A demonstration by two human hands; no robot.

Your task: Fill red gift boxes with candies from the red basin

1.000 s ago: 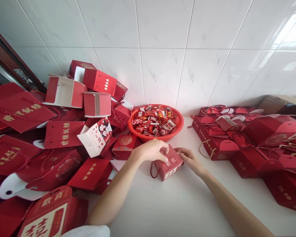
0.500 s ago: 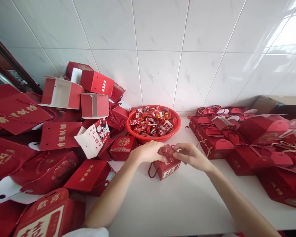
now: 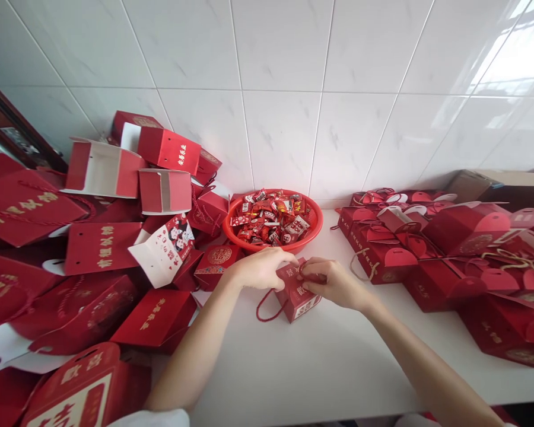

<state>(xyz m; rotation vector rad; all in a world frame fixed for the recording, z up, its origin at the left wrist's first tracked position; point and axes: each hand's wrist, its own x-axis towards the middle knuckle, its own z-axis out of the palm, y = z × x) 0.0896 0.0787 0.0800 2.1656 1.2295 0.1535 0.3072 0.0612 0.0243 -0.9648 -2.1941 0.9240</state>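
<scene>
A small red gift box (image 3: 311, 301) with pale lettering stands on the white table, between my two hands. My left hand (image 3: 260, 270) is closed on the box's left side, thumb towards the front and fingers over the far top edge. At its upper right, the bent fingers of my right hand (image 3: 333, 281) pinch a dark red cord against the box; its very end is hidden by the fingers. A loop of the red cord (image 3: 258, 313) sticks out from the box's left side and rests on the table. Behind stands a red plastic basket (image 3: 317, 228) full of wrapped candies (image 3: 271, 216).
Many red boxes (image 3: 102, 246), some with open flaps, are heaped on the left. Closed red boxes (image 3: 445, 284) crowd the right, with a cardboard carton (image 3: 493, 184) behind them. The white table (image 3: 293, 373) runs up to a tiled wall (image 3: 285, 130).
The cord loop at the box's left has grown larger and spread outward. My right fingers have moved inward over the box top and closed. The view has shifted slightly.
</scene>
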